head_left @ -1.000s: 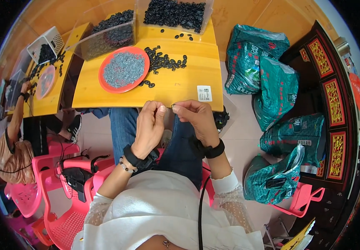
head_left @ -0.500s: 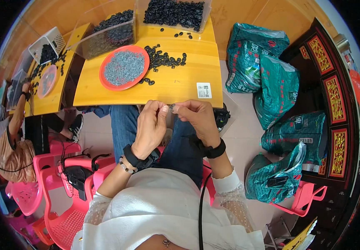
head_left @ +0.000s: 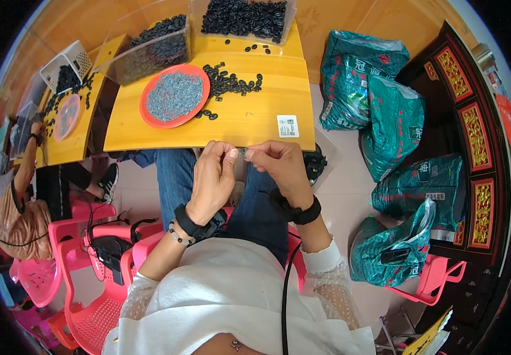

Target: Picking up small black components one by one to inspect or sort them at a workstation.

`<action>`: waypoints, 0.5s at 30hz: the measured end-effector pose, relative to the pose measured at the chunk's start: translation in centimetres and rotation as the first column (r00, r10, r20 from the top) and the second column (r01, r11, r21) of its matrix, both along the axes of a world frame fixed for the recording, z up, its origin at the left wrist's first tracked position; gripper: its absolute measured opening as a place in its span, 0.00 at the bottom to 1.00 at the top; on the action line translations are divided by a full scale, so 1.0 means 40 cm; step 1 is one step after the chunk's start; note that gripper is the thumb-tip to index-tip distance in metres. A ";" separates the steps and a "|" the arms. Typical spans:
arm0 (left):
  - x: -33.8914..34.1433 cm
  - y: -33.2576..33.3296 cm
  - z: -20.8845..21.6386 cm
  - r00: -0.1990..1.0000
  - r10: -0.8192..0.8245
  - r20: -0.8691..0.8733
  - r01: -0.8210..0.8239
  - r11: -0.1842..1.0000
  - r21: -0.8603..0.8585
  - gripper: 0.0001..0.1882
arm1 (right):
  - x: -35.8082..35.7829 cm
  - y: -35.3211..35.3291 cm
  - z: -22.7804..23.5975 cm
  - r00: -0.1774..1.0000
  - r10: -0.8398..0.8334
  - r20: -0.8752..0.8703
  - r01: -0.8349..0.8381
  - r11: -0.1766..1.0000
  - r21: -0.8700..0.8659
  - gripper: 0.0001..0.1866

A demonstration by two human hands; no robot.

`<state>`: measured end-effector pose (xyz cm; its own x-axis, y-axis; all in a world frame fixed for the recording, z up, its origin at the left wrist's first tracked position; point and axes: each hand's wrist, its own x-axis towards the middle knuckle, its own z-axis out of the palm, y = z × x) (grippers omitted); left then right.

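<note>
My left hand (head_left: 213,176) and my right hand (head_left: 284,170) meet fingertip to fingertip at the near edge of the yellow table (head_left: 238,127). Both pinch a tiny dark and metallic piece (head_left: 242,151) between thumb and fingers; its kind is too small to tell. Beyond my left hand, an orange-red plate (head_left: 144,107) holds a heap of small grey metal pins (head_left: 175,96). Loose black oval pieces (head_left: 232,83) lie scattered to the right of the plate.
Clear plastic bins of black pieces (head_left: 155,59) (head_left: 243,19) stand at the table's far side. A white label (head_left: 287,126) sits near the right corner. Green sacks (head_left: 394,130) fill the floor at right. Another person (head_left: 22,213) works at the left table; pink chairs (head_left: 99,313) stand behind.
My hands hold nearly the same pose, fingertips still together on the tiny piece. The whole view has shifted very slightly.
</note>
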<state>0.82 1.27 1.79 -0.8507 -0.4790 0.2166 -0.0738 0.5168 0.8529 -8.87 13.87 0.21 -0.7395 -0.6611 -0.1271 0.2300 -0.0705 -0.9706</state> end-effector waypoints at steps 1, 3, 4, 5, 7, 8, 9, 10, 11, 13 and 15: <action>0.001 -0.001 -0.001 1.000 -0.001 -0.007 0.001 1.000 -0.009 0.08 | 0.001 -0.001 0.001 1.000 0.001 0.000 -0.001 1.000 0.001 0.07; 0.002 -0.002 0.001 1.000 0.000 0.008 0.000 1.000 -0.006 0.08 | 0.004 0.001 0.004 1.000 -0.001 -0.025 0.002 1.000 0.022 0.07; 0.002 -0.001 0.002 1.000 0.001 0.023 -0.001 1.000 -0.003 0.08 | 0.005 0.002 0.005 1.000 -0.002 -0.024 0.003 1.000 0.021 0.07; 0.003 0.000 0.001 1.000 0.000 0.024 0.000 1.000 -0.004 0.08 | 0.005 0.003 0.005 1.000 -0.009 -0.023 0.009 1.000 0.022 0.07; 0.003 -0.001 -0.003 1.000 0.009 0.006 -0.009 1.000 -0.017 0.08 | 0.005 0.003 0.007 1.000 -0.016 -0.023 0.016 1.000 0.022 0.07; 0.004 -0.002 -0.005 1.000 0.009 0.006 -0.009 1.000 -0.017 0.08 | 0.006 0.003 0.008 1.000 -0.013 -0.023 0.014 1.000 0.012 0.07; 0.004 -0.003 -0.006 1.000 0.007 0.007 -0.006 1.000 -0.019 0.08 | 0.007 0.004 0.009 1.000 -0.011 -0.023 0.011 1.000 0.004 0.07; 0.004 -0.003 -0.007 1.000 0.004 0.008 -0.004 1.000 -0.021 0.07 | 0.007 0.004 0.009 1.000 -0.012 -0.022 0.012 1.000 0.005 0.07; 0.004 -0.001 -0.006 1.000 0.004 0.009 -0.003 1.000 -0.020 0.07 | 0.008 0.002 0.009 1.000 -0.006 -0.019 0.006 1.000 0.007 0.07; 0.002 0.003 -0.002 1.000 0.012 0.013 -0.012 0.999 -0.035 0.07 | 0.009 -0.001 0.008 1.000 -0.001 -0.014 0.001 1.000 0.012 0.07; 0.003 0.001 -0.010 1.000 0.007 0.005 -0.007 0.999 -0.048 0.09 | 0.012 -0.002 0.007 1.000 -0.013 -0.022 0.013 1.000 -0.024 0.07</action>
